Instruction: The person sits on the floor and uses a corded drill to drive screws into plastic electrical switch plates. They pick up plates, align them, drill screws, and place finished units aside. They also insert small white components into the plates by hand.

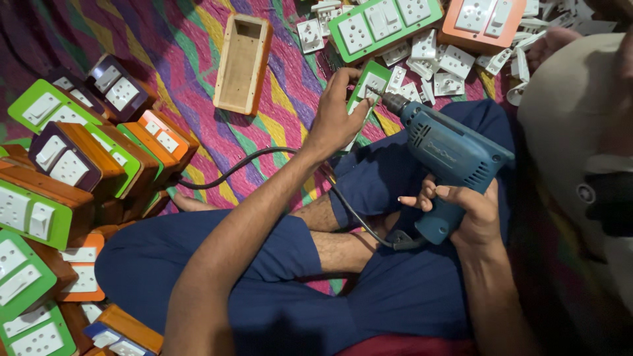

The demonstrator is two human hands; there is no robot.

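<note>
My left hand [336,112] grips a small green plate with a white switch part [370,86], holding it tilted above my knee. My right hand [465,211] is wrapped round the handle of a blue electric drill [448,155]. The drill's tip [386,99] touches the white part on the green plate. The drill's black cord [264,158] runs left across the cloth and under my left forearm. I sit cross-legged in dark blue clothes.
An open wooden box [242,62] lies on the striped cloth ahead. Stacked wooden switch boxes with green, orange and purple faces [72,171] crowd the left. A long green plate [386,23], an orange plate [484,20] and loose white switch parts [442,62] lie at the top right.
</note>
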